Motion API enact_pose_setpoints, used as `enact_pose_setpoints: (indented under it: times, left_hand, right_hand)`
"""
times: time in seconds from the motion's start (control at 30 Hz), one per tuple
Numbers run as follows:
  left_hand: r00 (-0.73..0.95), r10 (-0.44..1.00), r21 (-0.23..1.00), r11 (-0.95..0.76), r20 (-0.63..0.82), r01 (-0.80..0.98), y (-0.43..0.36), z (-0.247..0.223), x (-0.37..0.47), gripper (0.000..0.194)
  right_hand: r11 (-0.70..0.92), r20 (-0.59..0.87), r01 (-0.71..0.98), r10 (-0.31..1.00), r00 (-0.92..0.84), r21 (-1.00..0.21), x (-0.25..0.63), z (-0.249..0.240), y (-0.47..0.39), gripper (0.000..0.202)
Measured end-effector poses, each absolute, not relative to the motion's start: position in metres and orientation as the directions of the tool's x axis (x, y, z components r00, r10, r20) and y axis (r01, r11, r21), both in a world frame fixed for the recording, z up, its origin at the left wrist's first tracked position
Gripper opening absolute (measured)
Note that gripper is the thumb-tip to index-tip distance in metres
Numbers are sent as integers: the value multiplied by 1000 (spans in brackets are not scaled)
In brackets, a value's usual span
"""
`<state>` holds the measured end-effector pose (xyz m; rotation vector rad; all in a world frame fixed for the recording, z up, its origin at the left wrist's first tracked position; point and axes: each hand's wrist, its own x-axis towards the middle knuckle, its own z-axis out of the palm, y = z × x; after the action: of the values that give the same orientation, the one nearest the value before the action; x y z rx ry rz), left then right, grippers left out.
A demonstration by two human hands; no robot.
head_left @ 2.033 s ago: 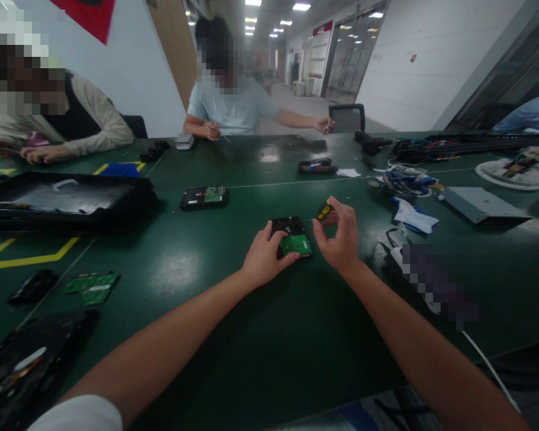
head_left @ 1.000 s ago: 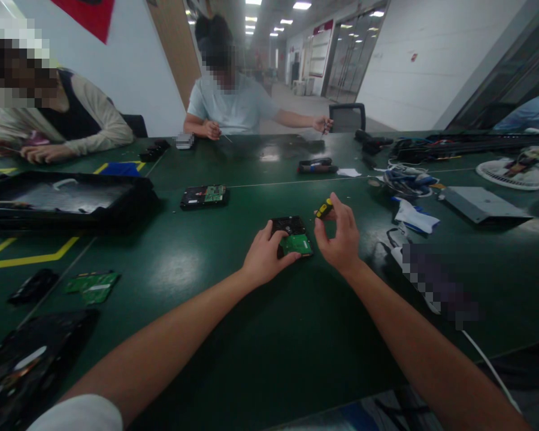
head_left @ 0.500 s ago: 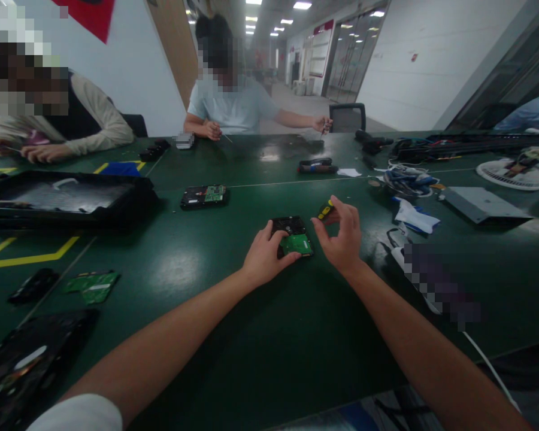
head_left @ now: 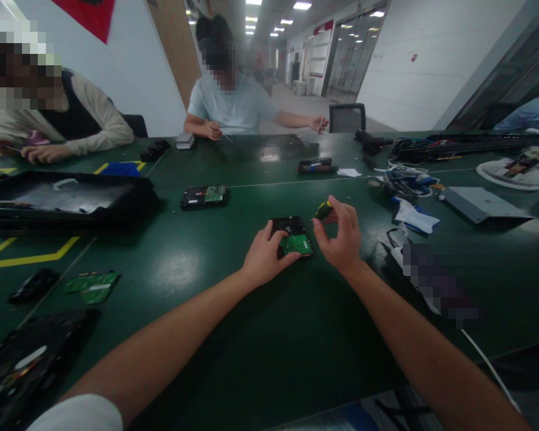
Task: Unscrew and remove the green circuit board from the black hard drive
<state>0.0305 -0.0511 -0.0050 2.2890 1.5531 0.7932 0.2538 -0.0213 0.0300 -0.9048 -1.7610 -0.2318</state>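
My left hand [head_left: 266,254] grips a hard drive [head_left: 289,225] from its left side, thumb along the near edge and fingers over the far left corner. The drive lies on the green table with its green circuit board [head_left: 299,244] facing up. To the right of it, my right hand [head_left: 341,233] is closed around a small black and yellow screwdriver [head_left: 324,209], raised above the table. Its shaft is too small to make out, and its handle end is partly behind my fingers. The screwdriver and the drive are apart.
Another hard drive [head_left: 203,196] lies farther left. At the left are a loose circuit board [head_left: 99,286], a black casing [head_left: 31,365] and a large black tray [head_left: 72,197]. Cables [head_left: 408,179], a metal box [head_left: 485,203] and a white-edged device [head_left: 417,281] lie right. Two people sit opposite.
The screwdriver has turned in my right hand and shifted slightly left, showing less yellow. My left hand and the drive stay put. The opposite person's hand has moved slightly.
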Motion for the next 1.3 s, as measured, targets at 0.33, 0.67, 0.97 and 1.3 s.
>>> enact_pose_setpoints:
  times: [0.33, 0.67, 0.97, 1.3]
  left_hand:
    - [281, 913, 500, -398, 295, 769, -51, -5, 31, 62]
    - [278, 920, 508, -385, 275, 771, -51, -5, 31, 63]
    - [280, 918, 503, -389, 282, 772, -51, -5, 31, 62]
    - [278, 920, 513, -385, 276, 767, -51, -5, 30, 63]
  right_hand:
    - [676, 871, 675, 480, -99, -296, 255, 26, -19, 66]
    - [671, 870, 680, 483, -97, -296, 254, 28, -21, 64]
    - [669, 868, 685, 485, -108, -289, 254, 28, -21, 63]
    - [680, 855, 669, 502, -128, -299, 252, 28, -22, 65]
